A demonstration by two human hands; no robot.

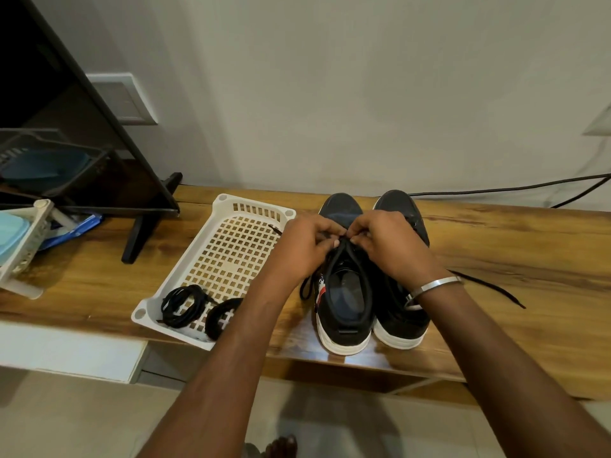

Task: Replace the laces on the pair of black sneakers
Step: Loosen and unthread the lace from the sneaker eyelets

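Pinching the lace (342, 241) between both hands, left (305, 247) and right (385, 242), over the left sneaker (344, 302); it's limp and light, so I judge gripping near the eyelets controls it best.

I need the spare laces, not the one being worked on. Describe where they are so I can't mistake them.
Start at the wooden bench against the wall; left of the black sneakers sits a white perforated tray. The spare laces lie in its near corner as two coiled black bundles. Unlike the lace in the hands, they are wound up and untouched.
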